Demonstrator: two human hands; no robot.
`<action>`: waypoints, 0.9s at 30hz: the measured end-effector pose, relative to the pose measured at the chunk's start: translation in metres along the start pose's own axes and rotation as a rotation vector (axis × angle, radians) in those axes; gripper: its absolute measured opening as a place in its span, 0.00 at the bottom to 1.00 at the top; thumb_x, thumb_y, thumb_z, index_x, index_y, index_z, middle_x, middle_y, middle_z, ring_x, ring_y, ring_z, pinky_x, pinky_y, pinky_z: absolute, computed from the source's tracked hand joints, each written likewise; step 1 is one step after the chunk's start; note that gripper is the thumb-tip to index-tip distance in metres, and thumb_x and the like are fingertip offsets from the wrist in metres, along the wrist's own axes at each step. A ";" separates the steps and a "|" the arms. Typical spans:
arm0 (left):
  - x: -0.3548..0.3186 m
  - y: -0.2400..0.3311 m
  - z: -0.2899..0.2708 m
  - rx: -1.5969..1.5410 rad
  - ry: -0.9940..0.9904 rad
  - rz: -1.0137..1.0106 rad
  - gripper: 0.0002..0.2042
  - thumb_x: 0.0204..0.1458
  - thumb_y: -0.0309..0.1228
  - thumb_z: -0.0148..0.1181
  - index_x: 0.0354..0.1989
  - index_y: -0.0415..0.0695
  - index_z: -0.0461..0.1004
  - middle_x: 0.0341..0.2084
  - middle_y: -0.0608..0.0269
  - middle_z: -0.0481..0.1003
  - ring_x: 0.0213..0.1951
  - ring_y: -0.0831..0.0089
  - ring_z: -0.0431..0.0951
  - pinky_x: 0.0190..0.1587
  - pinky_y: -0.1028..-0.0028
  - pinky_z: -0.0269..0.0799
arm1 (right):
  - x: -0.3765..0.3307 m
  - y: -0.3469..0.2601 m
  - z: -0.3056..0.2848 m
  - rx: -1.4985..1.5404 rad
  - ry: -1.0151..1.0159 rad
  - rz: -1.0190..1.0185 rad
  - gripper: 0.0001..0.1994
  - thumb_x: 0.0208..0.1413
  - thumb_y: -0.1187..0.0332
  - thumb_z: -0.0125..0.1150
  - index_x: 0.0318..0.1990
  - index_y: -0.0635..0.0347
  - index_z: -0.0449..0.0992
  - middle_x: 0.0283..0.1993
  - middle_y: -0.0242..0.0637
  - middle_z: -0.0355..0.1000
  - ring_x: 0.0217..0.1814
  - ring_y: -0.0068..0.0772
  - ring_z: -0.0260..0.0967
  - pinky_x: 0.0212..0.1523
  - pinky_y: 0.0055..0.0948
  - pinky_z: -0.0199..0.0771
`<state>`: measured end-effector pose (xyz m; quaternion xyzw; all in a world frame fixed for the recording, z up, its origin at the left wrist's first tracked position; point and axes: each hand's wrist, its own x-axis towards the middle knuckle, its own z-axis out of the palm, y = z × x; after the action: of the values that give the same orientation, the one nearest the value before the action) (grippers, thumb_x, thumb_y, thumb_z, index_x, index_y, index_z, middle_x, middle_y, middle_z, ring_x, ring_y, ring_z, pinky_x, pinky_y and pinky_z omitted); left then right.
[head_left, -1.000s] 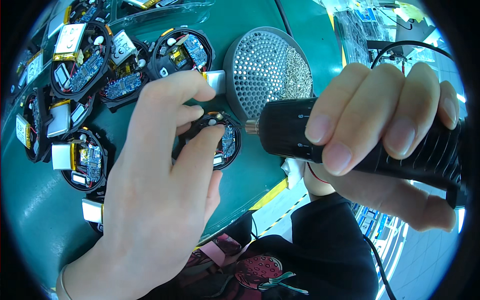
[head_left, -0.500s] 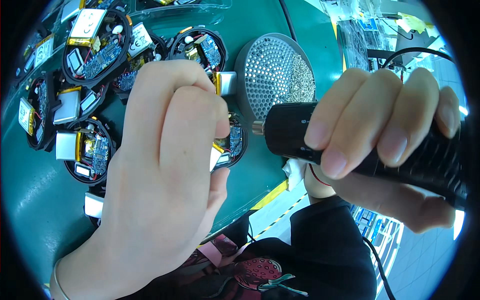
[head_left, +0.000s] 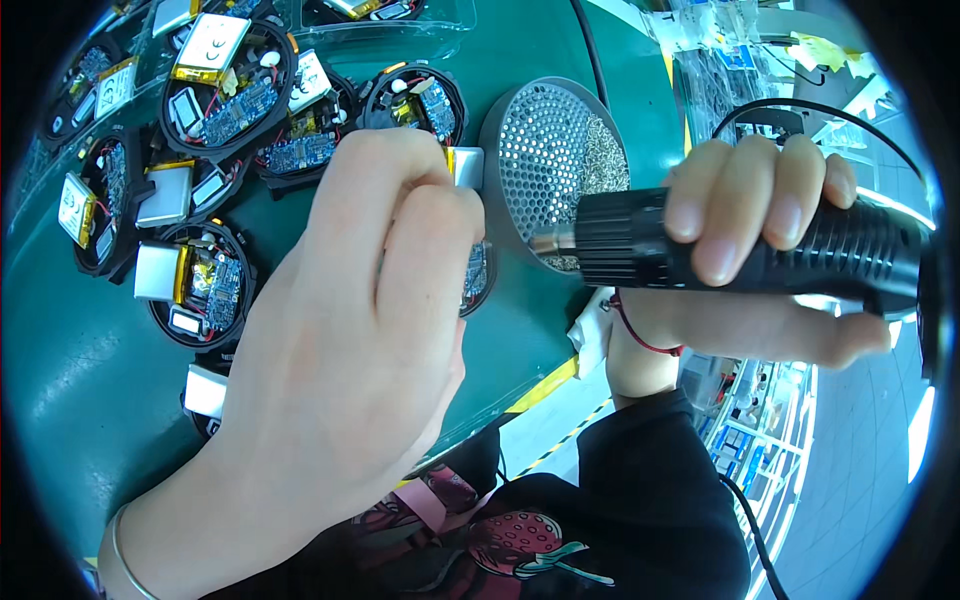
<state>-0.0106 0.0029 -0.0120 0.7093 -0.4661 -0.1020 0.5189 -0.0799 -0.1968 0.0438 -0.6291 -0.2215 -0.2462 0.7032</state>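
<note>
My left hand [head_left: 350,340] lies over a round black device with a circuit board [head_left: 477,275], fingers curled on it and hiding most of it. A small silver battery pack [head_left: 466,166] shows just above my fingers. My right hand [head_left: 760,260] grips a black ribbed electric screwdriver [head_left: 740,245], held level with its metal tip pointing left toward the covered device.
A round perforated metal dish of small screws [head_left: 555,160] stands just behind the screwdriver tip. Several open round devices with boards and batteries [head_left: 200,285] lie on the green mat [head_left: 70,400] at the left. A yellow-striped table edge [head_left: 545,385] runs near my body.
My left hand has closed further over the round device, fingers curling down onto it. The view has shifted, and the screwdriver sits slightly higher.
</note>
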 end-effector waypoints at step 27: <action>0.010 0.007 -0.012 0.252 -0.088 0.116 0.09 0.40 0.36 0.64 0.22 0.46 0.72 0.45 0.59 0.71 0.44 0.66 0.70 0.47 0.66 0.54 | 0.001 -0.012 0.000 0.175 0.139 0.087 0.27 0.52 0.46 0.59 0.42 0.61 0.60 0.29 0.33 0.66 0.20 0.24 0.71 0.21 0.23 0.75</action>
<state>-0.0016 0.0028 0.0022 0.7358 -0.5374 -0.0433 0.4097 -0.0870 -0.1981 0.0539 -0.5558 -0.1652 -0.2383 0.7791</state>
